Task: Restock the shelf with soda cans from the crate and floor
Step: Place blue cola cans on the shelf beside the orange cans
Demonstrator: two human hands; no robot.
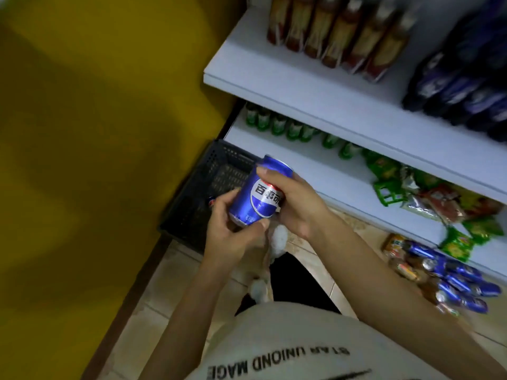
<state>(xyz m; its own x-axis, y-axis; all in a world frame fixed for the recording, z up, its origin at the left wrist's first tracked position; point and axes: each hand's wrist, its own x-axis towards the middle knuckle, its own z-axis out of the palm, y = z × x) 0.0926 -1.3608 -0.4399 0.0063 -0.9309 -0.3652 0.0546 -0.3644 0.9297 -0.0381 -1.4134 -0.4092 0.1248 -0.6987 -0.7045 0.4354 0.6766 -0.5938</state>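
Both hands hold one blue can (258, 193) up in the air, above the black crate (197, 187). The left hand (233, 229) grips the can's bottom end with its fingers wrapped around. The right hand (293, 204) grips the top part. The can is tilted. More blue cans (458, 281) lie on the floor, just under the white shelf (343, 176).

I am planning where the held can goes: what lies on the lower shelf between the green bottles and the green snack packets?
In the head view, the lower shelf is bare white between the green bottles and green snack packets.
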